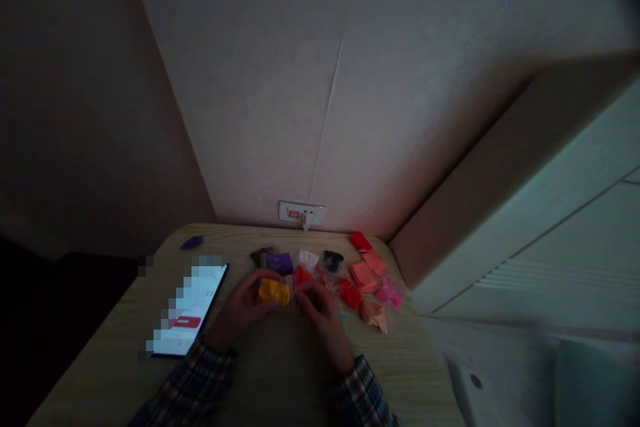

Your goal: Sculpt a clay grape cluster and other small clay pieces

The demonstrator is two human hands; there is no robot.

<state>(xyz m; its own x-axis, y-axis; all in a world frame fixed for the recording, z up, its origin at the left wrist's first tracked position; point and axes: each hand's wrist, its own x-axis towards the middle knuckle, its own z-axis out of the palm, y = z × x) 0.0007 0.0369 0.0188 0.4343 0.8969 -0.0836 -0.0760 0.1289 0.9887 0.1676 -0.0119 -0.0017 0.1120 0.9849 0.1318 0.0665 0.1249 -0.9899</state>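
Note:
Between my hands is a small clear bag with a yellow lump inside [273, 291]. My left hand [243, 310] is closed around its left side. The fingers of my right hand [320, 312] pinch the bag's clear edge on the right. Just beyond my hands lie more small bags: a purple one [280, 263], a white one [307, 259], a black one [333, 260] and a red one [349, 294]. What the lumps are made of is hard to tell in the dim light.
A lit tablet [193, 317], partly pixelated, lies left of my hands on the wooden table [400, 373]. A purple object [191, 242] is near the back left edge. Orange-pink pieces [364, 276], a pink bag [389, 293] and a peach bag [374, 315] lie right. A wall socket [290, 212] holds a plug.

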